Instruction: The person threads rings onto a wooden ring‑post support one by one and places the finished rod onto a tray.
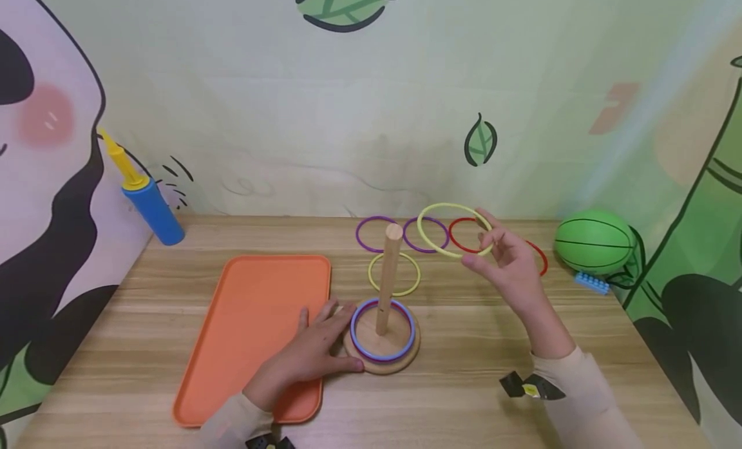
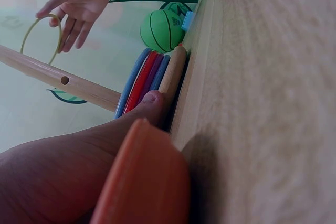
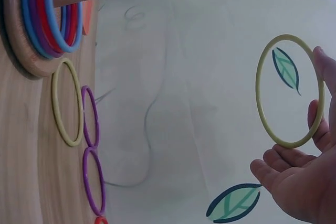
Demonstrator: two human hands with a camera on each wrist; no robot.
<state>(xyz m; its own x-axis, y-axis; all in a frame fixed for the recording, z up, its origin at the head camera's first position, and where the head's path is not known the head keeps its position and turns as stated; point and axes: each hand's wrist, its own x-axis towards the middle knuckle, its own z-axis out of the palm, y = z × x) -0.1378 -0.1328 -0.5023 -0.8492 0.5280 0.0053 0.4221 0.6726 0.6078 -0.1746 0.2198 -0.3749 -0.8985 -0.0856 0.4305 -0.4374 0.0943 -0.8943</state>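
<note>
A wooden ring-toss stand (image 1: pixel 387 281) has an upright peg on a round base (image 1: pixel 390 370). Stacked around the peg's foot are blue, red and purple rings, a blue ring (image 1: pixel 383 359) uppermost. My left hand (image 1: pixel 307 349) rests against the base's left side, thumb along the front edge and fingers stretched out over the tray's edge. My right hand (image 1: pixel 510 268) pinches a yellow ring (image 3: pixel 257 90) at its right side, between thumb and fingers. That ring is held in the air to the right of the peg, near the height of its top.
Behind the stand lie another yellow ring (image 1: pixel 418 278), purple rings (image 1: pixel 357 236) and red rings (image 1: pixel 546 262). An orange tray (image 1: pixel 255 320) is at the left. A blue and yellow pump (image 1: pixel 153 210) stands back left; a green ball (image 1: pixel 594 241) and blue toy brick (image 1: pixel 591 283) sit back right.
</note>
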